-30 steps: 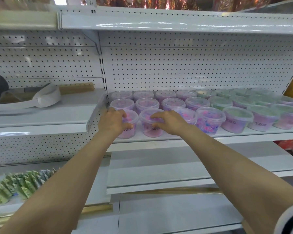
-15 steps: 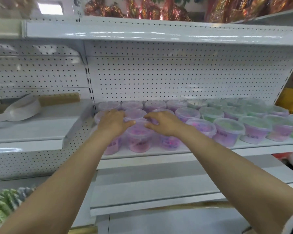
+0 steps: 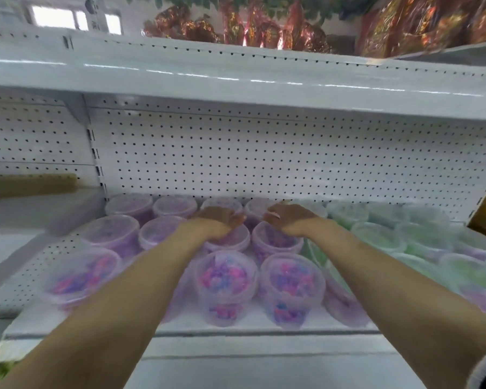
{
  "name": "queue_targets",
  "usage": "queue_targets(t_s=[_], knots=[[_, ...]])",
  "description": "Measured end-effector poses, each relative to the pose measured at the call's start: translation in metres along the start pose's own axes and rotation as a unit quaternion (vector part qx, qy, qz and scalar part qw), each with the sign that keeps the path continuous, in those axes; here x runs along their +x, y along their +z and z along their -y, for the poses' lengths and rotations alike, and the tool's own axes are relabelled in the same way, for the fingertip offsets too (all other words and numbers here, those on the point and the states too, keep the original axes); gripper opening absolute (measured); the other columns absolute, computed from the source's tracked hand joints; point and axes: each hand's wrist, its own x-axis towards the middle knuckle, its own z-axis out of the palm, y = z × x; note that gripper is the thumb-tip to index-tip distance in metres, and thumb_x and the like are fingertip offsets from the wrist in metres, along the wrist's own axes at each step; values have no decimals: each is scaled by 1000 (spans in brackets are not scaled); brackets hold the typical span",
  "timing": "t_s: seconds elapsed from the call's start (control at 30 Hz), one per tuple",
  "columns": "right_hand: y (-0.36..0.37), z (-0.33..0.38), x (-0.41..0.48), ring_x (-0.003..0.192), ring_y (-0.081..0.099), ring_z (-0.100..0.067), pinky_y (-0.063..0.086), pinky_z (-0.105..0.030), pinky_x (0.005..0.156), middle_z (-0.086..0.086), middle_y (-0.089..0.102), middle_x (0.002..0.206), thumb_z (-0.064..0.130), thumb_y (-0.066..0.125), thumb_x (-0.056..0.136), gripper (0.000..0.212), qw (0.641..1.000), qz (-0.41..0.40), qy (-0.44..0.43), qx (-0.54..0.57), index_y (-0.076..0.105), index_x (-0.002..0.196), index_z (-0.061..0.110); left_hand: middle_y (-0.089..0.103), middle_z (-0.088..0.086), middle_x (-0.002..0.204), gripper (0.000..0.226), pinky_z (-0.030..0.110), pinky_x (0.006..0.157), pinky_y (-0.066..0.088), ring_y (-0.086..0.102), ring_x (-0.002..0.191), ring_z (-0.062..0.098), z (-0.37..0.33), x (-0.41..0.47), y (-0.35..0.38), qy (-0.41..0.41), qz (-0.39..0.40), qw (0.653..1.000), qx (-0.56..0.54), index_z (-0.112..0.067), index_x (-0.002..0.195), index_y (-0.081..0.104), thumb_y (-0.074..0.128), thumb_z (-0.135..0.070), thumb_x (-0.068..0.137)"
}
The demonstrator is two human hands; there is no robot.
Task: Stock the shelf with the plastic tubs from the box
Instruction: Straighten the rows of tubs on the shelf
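Clear plastic tubs with pink and purple filling stand in three rows on the white shelf point(image 3: 236, 329); two front ones are a middle tub point(image 3: 226, 279) and its right neighbour point(image 3: 292, 282). My left hand point(image 3: 218, 221) lies over the lid of a middle-row tub point(image 3: 230, 240), fingers bent loosely down toward the back row. My right hand point(image 3: 291, 219) is beside it over another middle-row tub point(image 3: 275, 240), fingers bent the same way. Neither hand encloses a tub. The view is blurred. The box is out of view.
Green-filled tubs point(image 3: 376, 237) fill the right part of the same shelf. An upper shelf point(image 3: 236, 80) hangs close overhead, with shiny foil packs point(image 3: 264, 26) on top. A separate shelf point(image 3: 26, 209) with a brown strip point(image 3: 28, 182) adjoins on the left.
Both hands have moved from the front-row tubs back to the middle row. My head has come closer and tilted up, so the lower shelves have dropped out of view.
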Motion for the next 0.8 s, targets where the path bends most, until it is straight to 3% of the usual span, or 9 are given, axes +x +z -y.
queue_targets(t_s=[0.1,0.23,0.3,0.43,0.53,0.6,0.67,0.73,0.8], knots=[[4,-4,13,118,56,-30,45,-41,95,-8,59,131,54,30,101,48,999,22,-29,-4,57,122,20,53,14,133,39,32,95,35,49,120,27,-5,13,6,-28,6,1000,-1,-15,117,58,32,-39,101],[10,-8,28,135,45,-29,38,-42,110,-8,43,152,53,27,102,59,998,31,-50,-21,44,146,18,49,10,140,47,37,101,37,48,124,30,-9,18,11,-55,20,998,21,-15,128,54,31,-45,101],[12,-9,33,134,46,-30,38,-41,108,-10,46,150,56,27,100,60,998,26,-58,-22,48,142,18,45,2,144,55,40,101,38,47,126,29,-6,16,11,-66,35,996,51,-22,136,48,24,-54,98],[13,-3,37,129,49,-31,40,-40,101,-13,50,145,54,27,100,57,997,28,-74,-5,53,135,17,45,-3,144,93,42,97,40,46,126,24,10,23,18,-75,38,994,76,-40,141,38,-6,-73,65],[7,1,30,129,48,-30,38,-37,97,-13,49,146,49,27,102,52,995,35,-97,-5,54,133,17,41,1,148,68,43,101,38,43,130,26,2,11,13,-78,32,994,70,-39,144,33,6,-61,85],[1,-2,21,120,52,-28,37,-34,88,-14,53,140,50,28,102,42,994,24,-106,1,58,114,24,38,3,150,49,42,106,35,40,132,26,-6,2,8,-81,28,995,46,-32,144,36,17,-48,101],[-7,-5,9,110,55,-27,40,-33,86,-16,58,132,48,29,102,35,993,15,-119,4,57,98,27,39,2,149,50,41,109,34,40,133,24,-7,-4,4,-72,14,997,8,-31,142,41,19,-51,102],[-14,-7,-4,110,57,-29,46,-39,93,-11,62,125,46,30,102,40,991,21,-131,-16,62,108,23,47,1,144,58,40,106,38,46,128,22,-9,-10,3,-55,3,998,-19,-32,137,48,19,-62,97],[-20,-7,-19,108,58,-27,47,-39,93,-3,64,117,48,31,101,38,990,34,-137,-29,64,105,31,51,1,141,63,39,104,41,49,125,23,-14,-19,3,-50,5,999,-12,-35,135,49,18,-69,92]])
